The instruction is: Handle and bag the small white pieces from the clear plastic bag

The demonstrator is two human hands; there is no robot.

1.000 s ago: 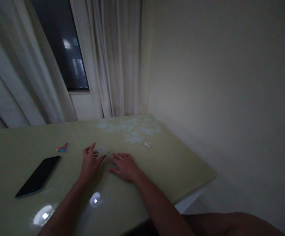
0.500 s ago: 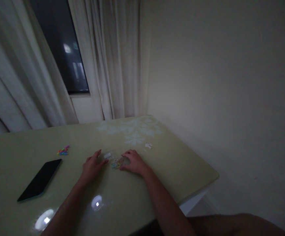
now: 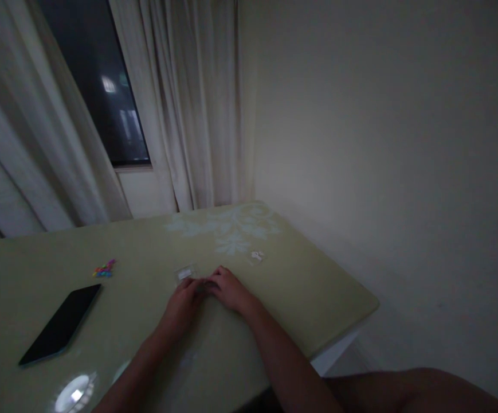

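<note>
My left hand [image 3: 183,303] and my right hand [image 3: 228,289] meet fingertip to fingertip just above the table [image 3: 309,298]. Their fingers are pinched in and cover the spot where the small pastel pieces lay; what they grip is hidden. Right behind my left fingers lies a clear flat plastic packet or case [image 3: 185,272] with a white label. Farther right, beyond my right hand, small white pieces [image 3: 257,255] rest on the tabletop, seemingly with clear plastic about them.
On the left a dark tablet-like slab [image 3: 62,324] lies flat. Behind it is a small heap of brightly coloured pieces [image 3: 105,268]. The table's right edge runs along the wall [image 3: 381,172]; a curtain [image 3: 206,115] hangs beyond the back edge.
My hands were apart on either side of the pastel pieces and the clear packet. They have come together and closed over the pieces, which are now covered.
</note>
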